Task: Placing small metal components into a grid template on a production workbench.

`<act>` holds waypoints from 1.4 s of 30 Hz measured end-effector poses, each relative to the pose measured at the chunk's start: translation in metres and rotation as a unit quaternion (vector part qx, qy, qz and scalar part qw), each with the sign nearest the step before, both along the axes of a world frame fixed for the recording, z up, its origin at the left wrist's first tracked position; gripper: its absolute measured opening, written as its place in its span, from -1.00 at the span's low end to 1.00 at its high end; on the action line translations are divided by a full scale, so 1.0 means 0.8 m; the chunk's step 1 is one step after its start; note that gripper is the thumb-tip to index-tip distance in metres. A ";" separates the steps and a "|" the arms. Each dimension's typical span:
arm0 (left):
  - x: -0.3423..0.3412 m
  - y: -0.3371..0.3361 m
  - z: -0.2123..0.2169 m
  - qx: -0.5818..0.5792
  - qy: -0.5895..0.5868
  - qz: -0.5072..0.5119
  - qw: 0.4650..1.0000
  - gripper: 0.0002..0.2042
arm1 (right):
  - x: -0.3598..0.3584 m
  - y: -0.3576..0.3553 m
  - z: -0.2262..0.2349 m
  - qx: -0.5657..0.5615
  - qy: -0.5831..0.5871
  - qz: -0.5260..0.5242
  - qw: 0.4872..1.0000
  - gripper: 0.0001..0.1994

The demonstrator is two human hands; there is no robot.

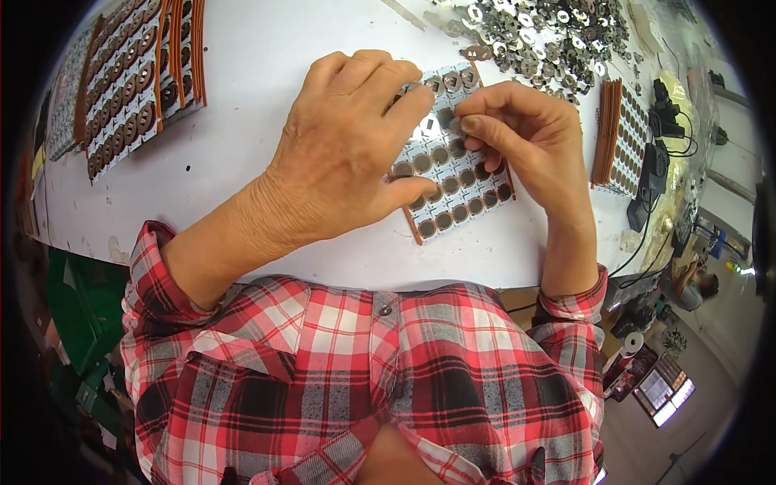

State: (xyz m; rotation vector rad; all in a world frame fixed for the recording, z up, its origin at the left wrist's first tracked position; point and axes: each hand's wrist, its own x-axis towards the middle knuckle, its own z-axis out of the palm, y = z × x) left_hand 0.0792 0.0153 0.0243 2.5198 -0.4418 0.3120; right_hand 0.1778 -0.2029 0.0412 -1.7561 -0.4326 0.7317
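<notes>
A panel of small white circuit boards [436, 227] with rows of round dark pads and brown edge strips lies in front of me. Metal clips [451, 81] sit on its far row, and a shiny one [428, 126] shows near its middle. My left hand [347, 137] arches over the panel's left side, thumb and fingers apart, its thumb over the near rows. The left fingertips are partly hidden, so what they touch is unclear. My right hand [525, 133] is pinched above the panel's right part, thumb against forefinger. Whatever is between those fingertips is too small to make out.
A heap of loose metal clips [550, 40] covers the table's far right. Stacked panels stand at the left [133, 89] and right [618, 141]. Black cables and a black device [647, 194] lie along the right edge. Green containers [81, 303] stand below the table's left side.
</notes>
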 end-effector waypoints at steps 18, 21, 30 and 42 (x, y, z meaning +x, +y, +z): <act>-0.006 -0.006 0.004 -0.002 0.013 -0.005 1.000 -0.10 | -0.020 0.011 -0.010 -0.086 -0.192 -0.013 0.978 -0.89; -0.011 -0.012 0.008 0.027 0.028 -0.001 0.999 0.02 | -0.013 0.009 -0.015 -0.089 -0.266 0.024 0.960 -0.88; -0.012 -0.016 0.012 0.045 0.052 -0.007 0.998 0.11 | -0.007 0.005 -0.012 -0.065 -0.225 0.060 0.970 -0.85; -0.012 -0.012 0.018 0.061 0.072 -0.009 0.996 0.11 | 0.044 0.012 -0.035 -0.097 -0.470 -0.031 0.877 -0.83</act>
